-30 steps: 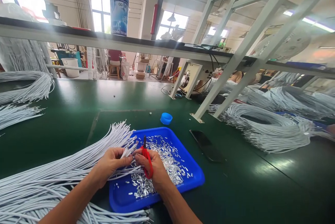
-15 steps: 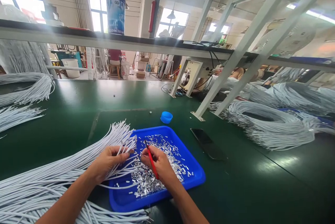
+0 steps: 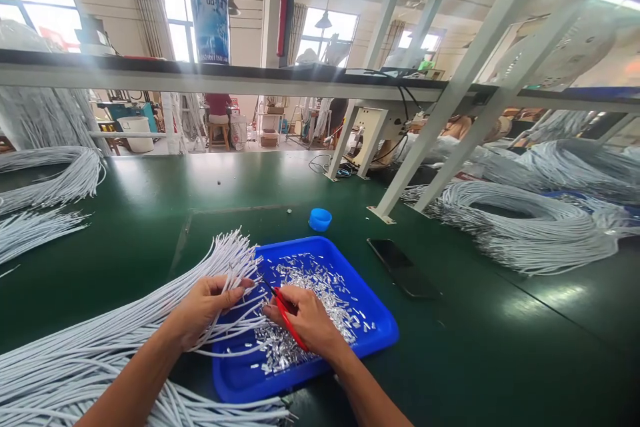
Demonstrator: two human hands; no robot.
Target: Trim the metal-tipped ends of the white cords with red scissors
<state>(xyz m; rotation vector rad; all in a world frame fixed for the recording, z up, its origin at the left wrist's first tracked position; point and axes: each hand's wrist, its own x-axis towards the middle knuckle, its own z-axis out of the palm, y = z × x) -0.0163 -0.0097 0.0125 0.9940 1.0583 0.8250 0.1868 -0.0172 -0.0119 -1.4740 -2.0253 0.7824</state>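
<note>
My left hand (image 3: 205,310) is closed around the ends of several white cables from a large bundle (image 3: 100,340) that runs off to the lower left. My right hand (image 3: 305,320) grips red-handled scissors (image 3: 285,312), their tips pointing at the cable ends held by my left hand. Both hands hover over the left part of a blue tray (image 3: 383,334) that holds several small silvery clippings (image 3: 310,320).
A black phone (image 3: 403,267) lies right of the tray and a small blue cap (image 3: 320,219) behind it. Coiled white cable bundles lie at the right (image 3: 525,234) and far left (image 3: 50,180). White frame legs (image 3: 430,134) stand on the green table (image 3: 500,347).
The scissors have tilted from upright to lying low, tips toward the cable ends. My left hand shifted a little left with the cables. The view drifted slightly.
</note>
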